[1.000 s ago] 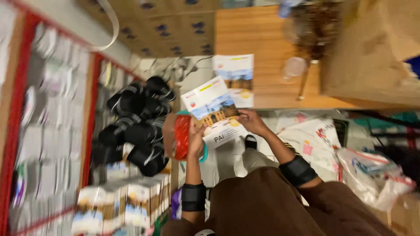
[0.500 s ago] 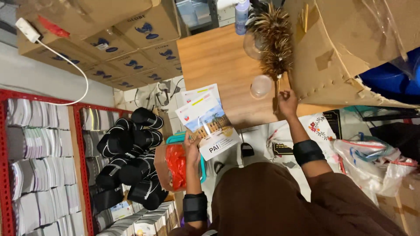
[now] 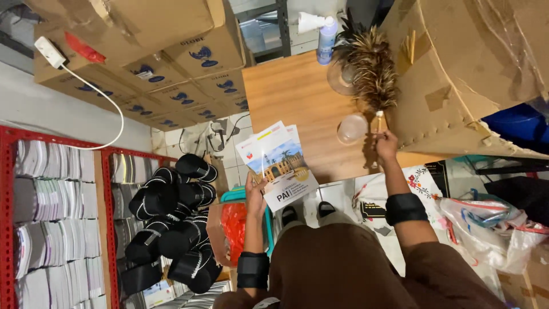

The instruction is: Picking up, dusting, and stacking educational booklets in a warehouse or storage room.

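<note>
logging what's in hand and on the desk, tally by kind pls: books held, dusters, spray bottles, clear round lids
books, in left hand: 2
feather duster, in right hand: 1
spray bottle: 1
clear round lids: 2
total: 6

A wooden surface [image 3: 291,97] fills the upper middle of the frame. On it stand a spray bottle [image 3: 326,38] at its top edge and a clear plastic cup [image 3: 351,129] toward its right side.

Head view, steeply downward, close over wooden table [image 3: 291,97]
</note>
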